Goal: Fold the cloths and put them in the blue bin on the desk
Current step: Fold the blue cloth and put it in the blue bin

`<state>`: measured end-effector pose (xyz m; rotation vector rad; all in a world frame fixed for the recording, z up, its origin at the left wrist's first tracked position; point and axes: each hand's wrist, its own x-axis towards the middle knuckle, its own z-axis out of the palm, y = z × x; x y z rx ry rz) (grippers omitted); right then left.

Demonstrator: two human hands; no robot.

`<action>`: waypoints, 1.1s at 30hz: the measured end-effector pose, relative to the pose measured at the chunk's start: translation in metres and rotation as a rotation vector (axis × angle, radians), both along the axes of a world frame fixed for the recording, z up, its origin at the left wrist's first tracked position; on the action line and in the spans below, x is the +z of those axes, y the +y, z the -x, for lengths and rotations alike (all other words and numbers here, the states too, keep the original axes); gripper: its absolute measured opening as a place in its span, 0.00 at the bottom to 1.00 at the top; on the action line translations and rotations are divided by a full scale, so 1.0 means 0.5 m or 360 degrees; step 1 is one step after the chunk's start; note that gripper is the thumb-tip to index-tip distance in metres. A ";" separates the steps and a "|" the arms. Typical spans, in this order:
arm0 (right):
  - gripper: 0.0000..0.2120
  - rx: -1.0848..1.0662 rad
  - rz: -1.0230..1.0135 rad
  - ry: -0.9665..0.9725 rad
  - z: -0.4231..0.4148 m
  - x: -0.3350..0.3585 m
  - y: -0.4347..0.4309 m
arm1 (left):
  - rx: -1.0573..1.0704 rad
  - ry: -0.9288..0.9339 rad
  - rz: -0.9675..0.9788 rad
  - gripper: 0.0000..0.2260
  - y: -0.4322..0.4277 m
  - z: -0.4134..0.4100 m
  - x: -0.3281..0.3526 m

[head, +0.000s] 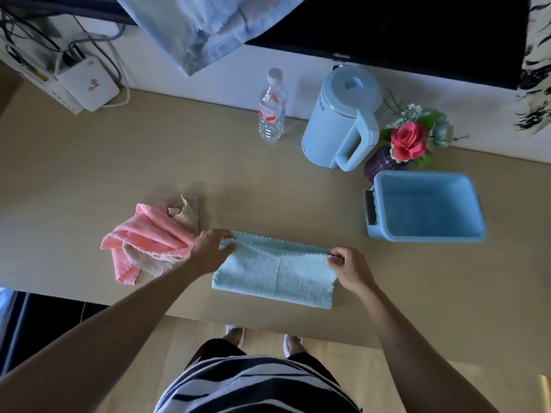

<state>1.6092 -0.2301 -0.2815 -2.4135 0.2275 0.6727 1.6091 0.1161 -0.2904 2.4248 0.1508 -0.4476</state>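
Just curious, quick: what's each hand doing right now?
Left hand: pinching the far left corner of the blue cloth.
Right hand: pinching its far right corner.

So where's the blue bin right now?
In the head view, the blue bin sits on the desk at right, in front of the flower vase and right of the light blue cloth.

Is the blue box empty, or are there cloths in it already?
Empty. The blue bin shows only its bare floor; the light blue cloth, pink cloth and beige cloth all lie on the desk.
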 end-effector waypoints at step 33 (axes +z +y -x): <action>0.48 0.0663 0.0382 -0.0283 0.134 -0.115 0.152 | -0.0355 -0.0047 -0.0443 0.37 -0.166 0.167 -0.110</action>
